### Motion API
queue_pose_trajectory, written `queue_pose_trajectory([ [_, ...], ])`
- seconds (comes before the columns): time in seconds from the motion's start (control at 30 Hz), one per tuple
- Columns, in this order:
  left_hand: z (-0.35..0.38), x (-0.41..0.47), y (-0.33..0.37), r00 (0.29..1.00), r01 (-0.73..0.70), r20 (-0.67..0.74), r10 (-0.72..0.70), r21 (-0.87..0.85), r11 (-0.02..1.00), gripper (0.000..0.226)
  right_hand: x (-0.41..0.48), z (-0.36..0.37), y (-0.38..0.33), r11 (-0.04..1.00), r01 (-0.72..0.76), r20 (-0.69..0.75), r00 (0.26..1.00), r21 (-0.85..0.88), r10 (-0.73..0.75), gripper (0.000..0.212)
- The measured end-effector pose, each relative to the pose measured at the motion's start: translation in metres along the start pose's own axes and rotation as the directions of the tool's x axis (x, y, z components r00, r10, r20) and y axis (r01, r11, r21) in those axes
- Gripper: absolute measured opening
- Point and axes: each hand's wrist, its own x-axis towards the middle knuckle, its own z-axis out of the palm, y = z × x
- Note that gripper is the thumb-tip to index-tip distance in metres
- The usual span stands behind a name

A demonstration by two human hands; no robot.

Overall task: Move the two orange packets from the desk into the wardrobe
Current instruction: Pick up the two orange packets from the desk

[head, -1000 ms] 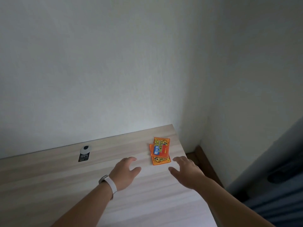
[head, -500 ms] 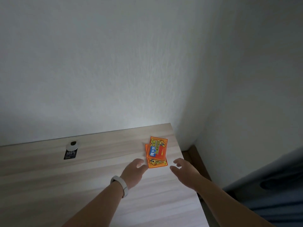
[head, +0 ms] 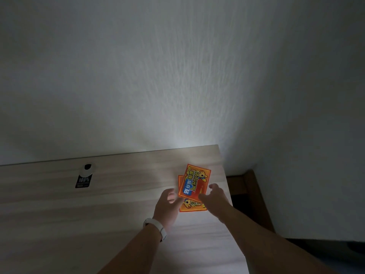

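Both hands are closing in: left hand and right hand now reaching the packets, fingers overlapping their edges.

Both hands, left and right, reach two overlapping orange packets on the desk.

White puck light with black "100%" tag at frame's 9 o'clock. White wall at 12. Brown skirting at 3.
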Motion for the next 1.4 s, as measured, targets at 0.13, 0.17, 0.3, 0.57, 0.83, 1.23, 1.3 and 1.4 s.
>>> queue_pose_trajectory([
  [0.13, 0.004, 0.023, -0.005, 0.997, -0.027, 0.069, 0.026, 0.022, 0.999, 0.031, 0.023, 0.005, -0.001, 1.000, -0.017, -0.046, 0.999, -0.010, 0.016, 0.053],
  [0.17, 0.004, 0.029, -0.006, 0.996, -0.035, 0.082, 0.033, 0.025, 0.999, 0.033, 0.028, 0.007, 0.000, 1.000, -0.013, -0.043, 0.999, -0.001, 0.013, 0.046],
  [0.3, 0.004, 0.053, -0.009, 0.991, -0.091, 0.113, 0.076, 0.133, 0.987, 0.050, 0.042, 0.014, 0.001, 0.995, -0.021, -0.008, 1.000, 0.100, 0.022, 0.045],
  [0.57, 0.002, 0.073, -0.019, 0.978, -0.155, 0.164, 0.129, 0.158, 0.975, 0.044, 0.050, 0.019, 0.002, 0.948, -0.038, -0.058, 0.997, 0.316, 0.059, 0.034],
  [0.83, 0.000, 0.073, -0.018, 0.971, -0.203, 0.161, 0.179, 0.149, 0.968, 0.040, 0.046, 0.023, -0.009, 0.976, 0.035, 0.032, 0.999, 0.214, -0.043, 0.019],
  [1.23, -0.021, 0.054, 0.017, 0.969, -0.220, 0.127, 0.212, 0.053, 0.974, 0.062, 0.004, -0.011, -0.023, 0.922, 0.122, 0.185, 0.962, 0.368, -0.201, 0.028],
  [1.3, -0.022, 0.047, 0.022, 0.954, -0.265, 0.151, 0.259, 0.024, 0.964, 0.056, -0.001, -0.010, -0.024, 0.911, 0.133, 0.202, 0.953, 0.391, -0.226, 0.028],
  [1.4, -0.020, 0.040, 0.026, 0.950, -0.288, 0.124, 0.288, -0.013, 0.957, 0.050, -0.004, -0.005, -0.025, 0.901, 0.133, 0.203, 0.951, 0.413, -0.234, 0.030],
])
